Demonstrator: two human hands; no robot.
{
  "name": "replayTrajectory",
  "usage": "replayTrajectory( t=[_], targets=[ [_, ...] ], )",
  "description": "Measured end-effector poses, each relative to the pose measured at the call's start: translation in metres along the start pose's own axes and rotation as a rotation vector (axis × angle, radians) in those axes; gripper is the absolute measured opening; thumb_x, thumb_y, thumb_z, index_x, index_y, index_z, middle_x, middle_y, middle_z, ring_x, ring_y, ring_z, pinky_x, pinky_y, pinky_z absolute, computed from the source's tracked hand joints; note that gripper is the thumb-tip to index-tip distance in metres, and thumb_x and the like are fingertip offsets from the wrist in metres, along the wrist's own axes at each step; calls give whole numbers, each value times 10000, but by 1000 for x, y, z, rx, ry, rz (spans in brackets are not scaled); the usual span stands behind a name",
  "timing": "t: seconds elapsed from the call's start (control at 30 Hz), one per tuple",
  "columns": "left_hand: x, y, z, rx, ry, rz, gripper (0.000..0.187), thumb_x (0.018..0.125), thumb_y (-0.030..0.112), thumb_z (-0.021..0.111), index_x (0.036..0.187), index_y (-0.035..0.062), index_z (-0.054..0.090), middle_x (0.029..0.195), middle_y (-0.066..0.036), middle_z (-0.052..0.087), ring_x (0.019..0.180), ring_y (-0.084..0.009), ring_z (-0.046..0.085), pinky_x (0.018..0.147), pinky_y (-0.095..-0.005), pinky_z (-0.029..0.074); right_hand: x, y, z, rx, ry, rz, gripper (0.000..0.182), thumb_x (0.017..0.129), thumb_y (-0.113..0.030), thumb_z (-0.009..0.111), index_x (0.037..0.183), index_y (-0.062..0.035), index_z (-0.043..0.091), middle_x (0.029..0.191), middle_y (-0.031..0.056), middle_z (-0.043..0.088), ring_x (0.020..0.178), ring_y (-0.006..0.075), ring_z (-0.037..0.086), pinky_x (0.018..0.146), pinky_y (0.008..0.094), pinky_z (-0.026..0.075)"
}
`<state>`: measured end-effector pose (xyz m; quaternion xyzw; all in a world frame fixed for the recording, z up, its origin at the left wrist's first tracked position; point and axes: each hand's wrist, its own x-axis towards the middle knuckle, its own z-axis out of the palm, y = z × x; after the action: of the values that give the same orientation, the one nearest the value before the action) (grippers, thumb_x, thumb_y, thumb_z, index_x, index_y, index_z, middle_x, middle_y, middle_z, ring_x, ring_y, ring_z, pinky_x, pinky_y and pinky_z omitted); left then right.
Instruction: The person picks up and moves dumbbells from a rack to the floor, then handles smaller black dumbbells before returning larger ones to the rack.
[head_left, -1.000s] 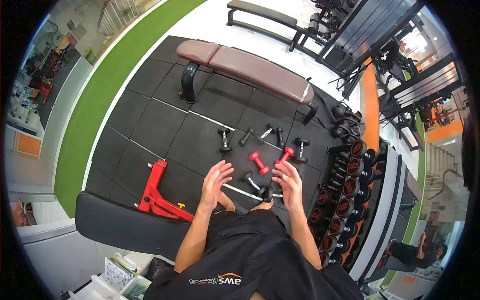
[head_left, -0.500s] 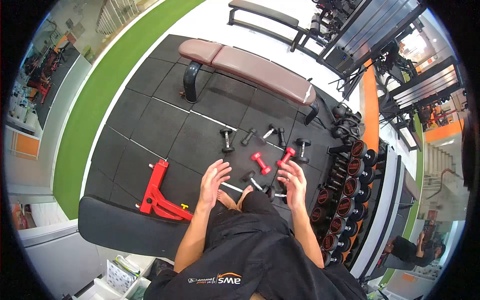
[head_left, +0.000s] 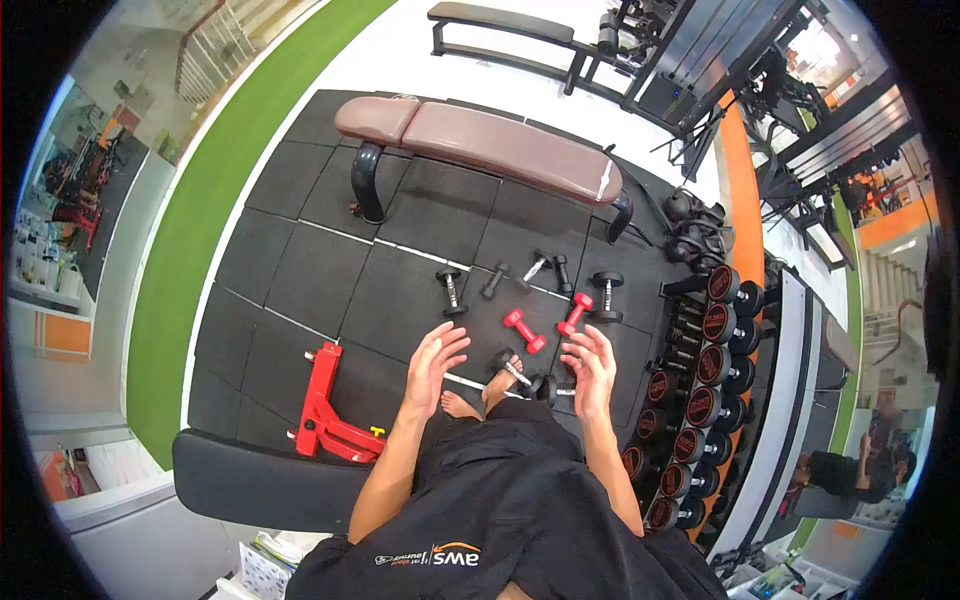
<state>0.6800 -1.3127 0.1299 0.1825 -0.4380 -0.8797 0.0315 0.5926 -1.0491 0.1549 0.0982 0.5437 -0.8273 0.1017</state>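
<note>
My left hand [head_left: 432, 366] is raised over the floor, fingers apart and holding nothing. Opposite it, my right hand [head_left: 590, 368] is also empty, its fingers spread and curved slightly inward. Beyond and between the hands, on the dark floor tiles, lie two red dumbbells, one left [head_left: 524, 331] and one right [head_left: 575, 314]. A chrome-handled dumbbell [head_left: 452, 292] lies ahead of my left hand, and another chrome-handled dumbbell [head_left: 607, 297] ahead of my right. Several smaller black dumbbells [head_left: 495, 281] lie farther off. Close to my feet [head_left: 503, 382] is a dumbbell [head_left: 517, 374], partly overlapping one foot in view.
A brown padded bench [head_left: 500, 145] stands across the far side. At left is a red metal frame [head_left: 325, 410] beside a black pad [head_left: 260, 480]. A rack of round-headed dumbbells [head_left: 703, 406] runs along the right. A mirror at far right reflects a person.
My view has shifted slightly, and one foot has moved forward beside the near dumbbell. Both hands stay raised, apart and empty. The dumbbells lie in the same arrangement.
</note>
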Motion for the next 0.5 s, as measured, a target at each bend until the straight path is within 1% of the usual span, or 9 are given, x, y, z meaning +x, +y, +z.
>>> replayTrajectory(
  t=[0.2,0.5],
  targets=[
    [43,4,38,71,-75,-23,555,1005,368,471,1419,0,436,1369,-186,554,1249,-284,556,1015,-406,451,38,-16,-17,39,56,-47,385,918,-54,568,1299,-19,526,1149,124,630,989,228,643,846,355,525],
    [71,-8,63,51,-40,-58,551,1000,367,483,1412,3,445,1367,-184,555,1247,-287,561,1013,-407,456,75,-27,-36,28,63,11,372,915,-63,579,1280,-6,538,1154,128,629,967,223,641,841,351,527]
  ],
)
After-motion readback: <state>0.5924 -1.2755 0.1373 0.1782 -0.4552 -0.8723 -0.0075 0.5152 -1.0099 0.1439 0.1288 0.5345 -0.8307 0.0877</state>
